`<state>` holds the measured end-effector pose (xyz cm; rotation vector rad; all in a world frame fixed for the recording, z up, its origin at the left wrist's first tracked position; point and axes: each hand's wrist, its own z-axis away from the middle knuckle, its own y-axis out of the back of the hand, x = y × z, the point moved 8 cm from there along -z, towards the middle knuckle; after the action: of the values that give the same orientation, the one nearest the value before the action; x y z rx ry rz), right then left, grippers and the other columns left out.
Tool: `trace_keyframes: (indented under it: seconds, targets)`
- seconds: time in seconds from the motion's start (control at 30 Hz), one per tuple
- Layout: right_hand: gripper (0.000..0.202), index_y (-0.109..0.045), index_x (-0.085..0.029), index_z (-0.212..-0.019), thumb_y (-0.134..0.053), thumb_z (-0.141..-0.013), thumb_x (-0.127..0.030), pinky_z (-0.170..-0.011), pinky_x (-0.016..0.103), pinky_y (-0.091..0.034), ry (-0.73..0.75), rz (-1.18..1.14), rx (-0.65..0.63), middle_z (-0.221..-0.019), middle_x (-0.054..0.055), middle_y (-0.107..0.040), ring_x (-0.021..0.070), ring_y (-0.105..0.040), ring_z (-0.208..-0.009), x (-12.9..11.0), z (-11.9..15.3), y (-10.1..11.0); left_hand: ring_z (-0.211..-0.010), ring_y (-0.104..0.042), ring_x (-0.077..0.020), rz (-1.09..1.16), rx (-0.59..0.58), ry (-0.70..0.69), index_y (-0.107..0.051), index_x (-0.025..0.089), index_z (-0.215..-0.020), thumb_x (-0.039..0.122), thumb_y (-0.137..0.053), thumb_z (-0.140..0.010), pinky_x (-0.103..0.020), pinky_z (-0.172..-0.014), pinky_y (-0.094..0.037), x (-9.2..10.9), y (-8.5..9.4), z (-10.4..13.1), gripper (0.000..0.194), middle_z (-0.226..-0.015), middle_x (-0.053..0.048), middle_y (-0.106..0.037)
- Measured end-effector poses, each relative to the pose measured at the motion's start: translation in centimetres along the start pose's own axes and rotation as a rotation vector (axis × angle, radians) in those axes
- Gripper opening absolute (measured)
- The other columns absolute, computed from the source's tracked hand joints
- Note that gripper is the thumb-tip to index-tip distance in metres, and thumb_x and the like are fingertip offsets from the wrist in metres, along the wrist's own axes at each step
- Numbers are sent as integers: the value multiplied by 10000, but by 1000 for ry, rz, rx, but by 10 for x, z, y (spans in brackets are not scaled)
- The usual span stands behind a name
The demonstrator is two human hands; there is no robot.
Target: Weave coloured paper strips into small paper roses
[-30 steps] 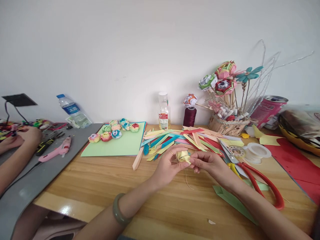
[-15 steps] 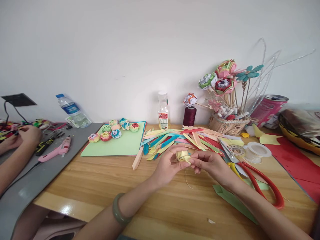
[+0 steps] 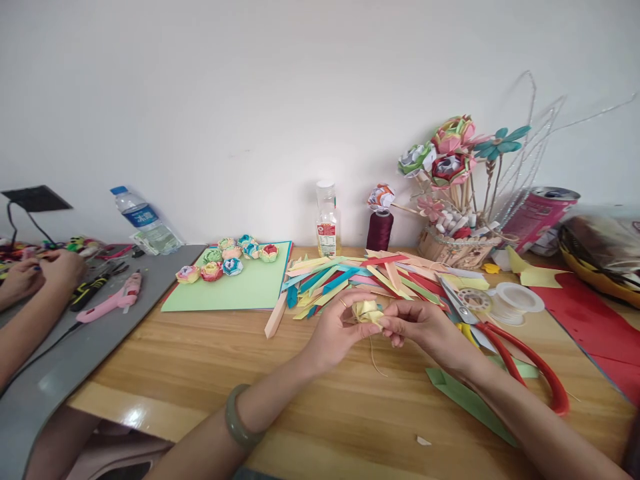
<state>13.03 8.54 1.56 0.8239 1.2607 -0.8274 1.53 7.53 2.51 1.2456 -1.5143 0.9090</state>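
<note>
Between my hands, above the front edge of a paper strip pile (image 3: 345, 277), is a small yellow folded paper flower (image 3: 367, 311). My left hand (image 3: 336, 333) is closed around its left side, thumb below and fingers behind. With thumb and forefinger, my right hand (image 3: 417, 330) pinches the flower's right edge. A thin string (image 3: 374, 357) hangs from beneath it over the wooden table. My fingers hide part of the flower. Finished-looking paper flowers (image 3: 211, 271) in several colours sit on a green sheet (image 3: 245, 293) at the left.
Red-handled scissors (image 3: 525, 353), white thread spools (image 3: 515, 300) and green paper (image 3: 470, 403) lie at the right. Behind stand a glue bottle (image 3: 327, 223), a dark thread cone (image 3: 380, 232) and a flower basket (image 3: 457, 248). At left, another person's hands (image 3: 60, 270) work near a pink glue gun (image 3: 113, 300).
My hands and the yellow paper flower have hardly moved. The view has shifted very slightly, and the other person's hands at the left have moved a little.
</note>
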Motion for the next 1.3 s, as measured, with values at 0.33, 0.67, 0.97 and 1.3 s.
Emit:
trace_keyframes:
  seconds: [0.33, 0.67, 0.97, 1.3]
  targets:
    - [356, -636, -135, -679, -678, -643, -487, -528, 223, -410, -6, -57, -29, -611, 4, -580, 89, -503, -534, 0, 1, 0, -1083, -504, -213, 14, -1, 15, -597, 185, -990, 296, -693, -667, -354, -919, -405, -2, 1, -1, 354, -1147, -95, -532]
    - [385, -618, -137, -653, -675, -633, -517, -525, 229, -399, -19, -1, -31, -577, -2, -564, 89, -493, -521, 4, -1, 0, -1078, -511, -217, -11, 7, 44, -606, 185, -959, 268, -716, -640, -357, -912, -417, -3, 0, 0, 347, -1125, -93, -549]
    - [369, -586, -138, -617, -713, -599, -484, -499, 220, -364, -42, 9, -17, -522, -23, -533, 81, -470, -486, 7, -2, 0, -1089, -506, -221, -30, 5, 26, -616, 176, -949, 288, -726, -624, -350, -930, -402, -1, -1, 0, 361, -1100, -94, -560]
    - [347, -656, -137, -691, -693, -618, -475, -515, 236, -392, -43, -8, 1, -623, 6, -598, 88, -492, -509, 6, -1, 4, -1054, -523, -209, 24, 2, 71, -601, 170, -958, 266, -718, -637, -335, -883, -431, -6, 1, -1, 355, -1087, -91, -564]
